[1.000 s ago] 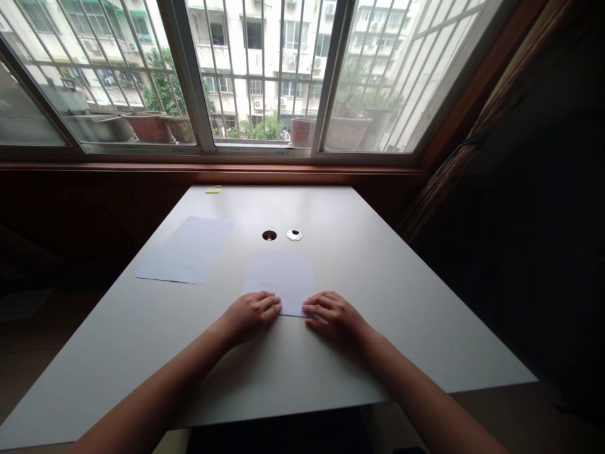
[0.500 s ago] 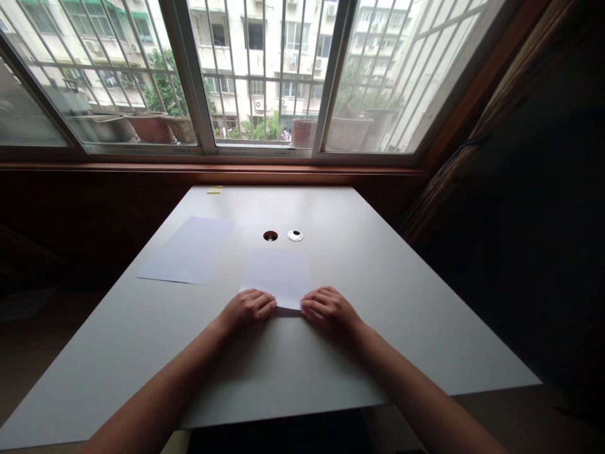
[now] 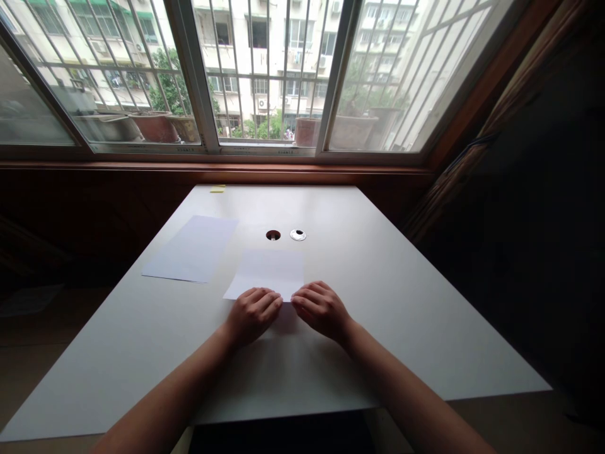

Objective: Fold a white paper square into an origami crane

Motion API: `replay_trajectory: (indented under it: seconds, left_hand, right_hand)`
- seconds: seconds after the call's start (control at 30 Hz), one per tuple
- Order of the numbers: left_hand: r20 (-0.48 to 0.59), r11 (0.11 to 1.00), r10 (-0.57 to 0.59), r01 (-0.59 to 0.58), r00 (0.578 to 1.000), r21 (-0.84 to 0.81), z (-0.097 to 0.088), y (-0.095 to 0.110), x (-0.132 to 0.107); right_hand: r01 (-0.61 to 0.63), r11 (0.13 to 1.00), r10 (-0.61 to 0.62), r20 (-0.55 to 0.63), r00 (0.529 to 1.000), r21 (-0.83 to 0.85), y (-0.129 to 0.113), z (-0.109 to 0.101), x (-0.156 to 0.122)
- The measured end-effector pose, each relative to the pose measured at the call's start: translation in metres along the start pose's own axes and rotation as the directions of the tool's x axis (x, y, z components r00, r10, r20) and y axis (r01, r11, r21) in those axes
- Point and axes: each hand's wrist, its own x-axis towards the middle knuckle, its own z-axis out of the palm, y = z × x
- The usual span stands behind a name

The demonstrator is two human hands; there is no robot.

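Observation:
A white sheet of paper [image 3: 269, 271] lies in front of me, its near edge lifted a little off the table. My left hand [image 3: 258, 312] is closed on that near edge, thumb side toward the middle. Close beside it, my right hand [image 3: 321, 308] pinches the edge near the paper's right corner. Only a small gap separates the fingertips of the two hands. Both thumbs and the edge under the fingers are mostly hidden.
Farther left on the white table [image 3: 401, 328] rests a larger white paper [image 3: 191, 249]. Beyond my paper are a round hole [image 3: 273, 235] and a silver ring-shaped cover [image 3: 297, 235]. Yellow tape [image 3: 217, 188] sticks at the far edge, below a barred window.
The paper's near edge has come up and shifted left, its left corner now showing past my left hand. Both hands have drawn closer together.

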Motion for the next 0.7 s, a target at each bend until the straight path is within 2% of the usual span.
replay_trajectory:
  seconds: [0.2,0.37,0.7]
  left_hand:
    - [-0.035,0.999,-0.037,0.038,0.999,0.02,-0.001,0.003,0.0]
    - [-0.044,0.999,-0.04,0.04,0.998,0.013,0.0,0.002,-0.001]
    - [-0.053,1.0,-0.025,0.026,0.998,0.007,-0.009,-0.002,0.0]
  right_hand:
    - [-0.009,1.0,0.009,-0.028,1.0,-0.019,-0.009,0.004,0.01]
    - [-0.016,0.999,0.015,-0.042,0.999,-0.028,-0.01,0.007,0.008]
    - [-0.029,0.999,0.027,-0.075,0.997,-0.016,-0.002,-0.005,-0.003]
